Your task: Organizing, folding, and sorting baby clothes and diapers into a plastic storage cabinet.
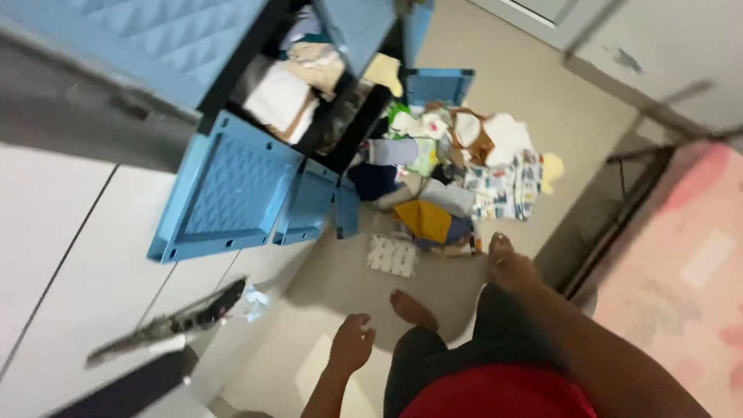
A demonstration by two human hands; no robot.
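A blue plastic cabinet (232,101) is seen at the upper left, its doors (228,190) swung open and folded cloths stacked inside. On the pale floor (495,70) in front of it a pile of clothes (453,174) is spread, with a small patterned cloth (393,255) lying just beside the pile's near edge. A pink mattress (681,271) is cut off by the right edge. The left hand (352,340) is held loosely open, fingers slightly curled, empty and touching nothing, above the floor and well apart from the pile. The right arm reaches along the leg; the right hand (507,259) is blurred near the pile's edge, and its grip cannot be told. A dark object (166,325) at lower left is too blurred to identify.
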